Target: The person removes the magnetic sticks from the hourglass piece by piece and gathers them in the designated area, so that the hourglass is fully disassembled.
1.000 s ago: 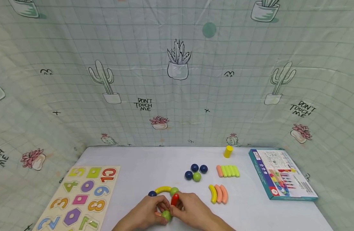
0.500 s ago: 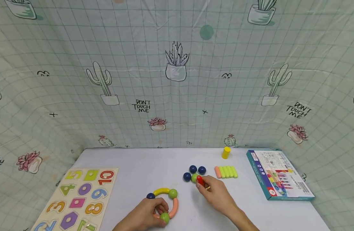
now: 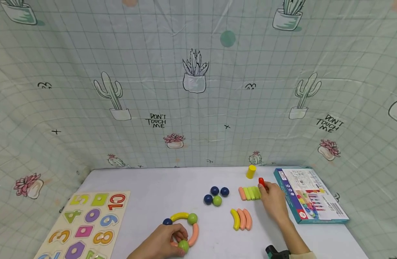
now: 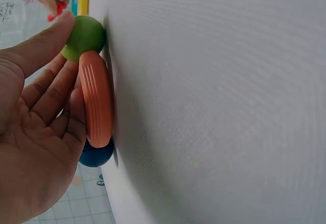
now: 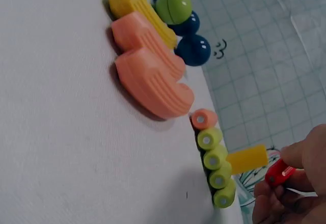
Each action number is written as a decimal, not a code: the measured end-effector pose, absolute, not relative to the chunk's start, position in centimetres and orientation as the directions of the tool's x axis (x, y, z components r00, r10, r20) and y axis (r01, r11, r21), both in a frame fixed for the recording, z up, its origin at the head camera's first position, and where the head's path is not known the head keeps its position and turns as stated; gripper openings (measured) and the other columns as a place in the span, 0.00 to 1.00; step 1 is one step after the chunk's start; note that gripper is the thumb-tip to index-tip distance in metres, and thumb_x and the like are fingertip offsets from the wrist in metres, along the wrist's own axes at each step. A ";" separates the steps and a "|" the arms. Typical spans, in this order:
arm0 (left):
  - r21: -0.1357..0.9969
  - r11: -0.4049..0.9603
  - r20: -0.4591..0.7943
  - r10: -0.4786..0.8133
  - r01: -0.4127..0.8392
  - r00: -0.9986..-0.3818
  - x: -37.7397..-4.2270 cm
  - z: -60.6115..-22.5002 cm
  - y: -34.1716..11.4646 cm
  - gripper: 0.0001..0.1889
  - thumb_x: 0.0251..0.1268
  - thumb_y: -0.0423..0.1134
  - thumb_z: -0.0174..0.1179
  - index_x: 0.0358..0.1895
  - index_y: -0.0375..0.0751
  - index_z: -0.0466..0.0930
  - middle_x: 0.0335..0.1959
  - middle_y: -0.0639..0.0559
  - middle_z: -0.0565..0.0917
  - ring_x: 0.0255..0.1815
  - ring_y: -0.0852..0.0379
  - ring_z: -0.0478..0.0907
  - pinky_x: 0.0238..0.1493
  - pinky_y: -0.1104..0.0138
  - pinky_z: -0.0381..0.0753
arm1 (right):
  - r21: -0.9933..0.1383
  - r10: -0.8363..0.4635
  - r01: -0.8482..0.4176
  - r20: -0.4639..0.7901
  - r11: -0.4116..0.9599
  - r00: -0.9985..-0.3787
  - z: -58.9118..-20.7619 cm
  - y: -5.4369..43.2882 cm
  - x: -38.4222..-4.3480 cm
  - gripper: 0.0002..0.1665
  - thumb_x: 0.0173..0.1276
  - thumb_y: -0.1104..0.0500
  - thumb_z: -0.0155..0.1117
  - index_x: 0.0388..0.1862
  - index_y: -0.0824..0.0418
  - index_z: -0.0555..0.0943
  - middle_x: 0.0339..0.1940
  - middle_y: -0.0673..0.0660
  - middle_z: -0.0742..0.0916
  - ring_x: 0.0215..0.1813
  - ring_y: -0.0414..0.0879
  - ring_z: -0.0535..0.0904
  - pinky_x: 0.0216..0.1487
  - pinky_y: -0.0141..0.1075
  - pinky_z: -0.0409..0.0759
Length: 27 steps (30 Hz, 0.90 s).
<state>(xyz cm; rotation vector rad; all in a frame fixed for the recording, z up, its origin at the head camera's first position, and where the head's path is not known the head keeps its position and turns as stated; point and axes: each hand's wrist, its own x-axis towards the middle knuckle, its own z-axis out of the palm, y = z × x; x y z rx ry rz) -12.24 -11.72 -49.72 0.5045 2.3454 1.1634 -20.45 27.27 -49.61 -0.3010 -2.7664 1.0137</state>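
Observation:
In the head view, my left hand (image 3: 166,241) pinches a green ball (image 3: 183,246) at the near side of a ring of toy magnetic pieces. The ring also has a curved salmon stick (image 3: 194,235), a second green ball (image 3: 192,218), a curved yellow stick (image 3: 179,216) and a dark blue ball (image 3: 167,221). Another salmon stick (image 4: 97,99) touches the pinched ball in the left wrist view. My right hand (image 3: 274,202) holds a short red magnetic stick (image 5: 279,173) between thumb and fingers, by the right end of a row of light green sticks (image 3: 252,193).
Dark blue balls (image 3: 214,190) cluster with a loose green ball (image 3: 217,200). Curved yellow and salmon sticks (image 3: 242,219) lie nearer. A yellow cylinder (image 3: 251,172) stands at the back. A box (image 3: 310,196) lies at right, a number puzzle board (image 3: 85,226) at left.
My right hand has left the ring with the red stick and moved right and away, past the balls, to the green row. My left hand stays on the green ball.

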 end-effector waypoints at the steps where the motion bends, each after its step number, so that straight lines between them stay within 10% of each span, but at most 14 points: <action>1: 0.813 0.571 -0.244 0.516 0.117 -0.821 -12.2 -49.7 -11.7 0.17 0.49 0.34 0.78 0.40 0.51 0.82 0.31 0.63 0.82 0.34 0.64 0.77 0.37 0.70 0.76 | -0.651 0.262 0.151 0.077 0.744 -0.962 -49.8 27.6 -20.6 0.27 0.79 0.54 0.55 0.64 0.74 0.74 0.47 0.69 0.83 0.42 0.55 0.77 0.42 0.43 0.81; 27: 0.823 0.551 -0.223 0.542 0.142 -0.810 -11.9 -49.4 -12.1 0.17 0.50 0.33 0.77 0.43 0.51 0.84 0.34 0.65 0.82 0.36 0.67 0.77 0.40 0.71 0.78 | -0.588 0.305 0.240 0.012 0.772 -0.952 -52.0 29.2 -21.6 0.25 0.74 0.59 0.50 0.56 0.78 0.79 0.51 0.74 0.84 0.47 0.62 0.78 0.49 0.57 0.76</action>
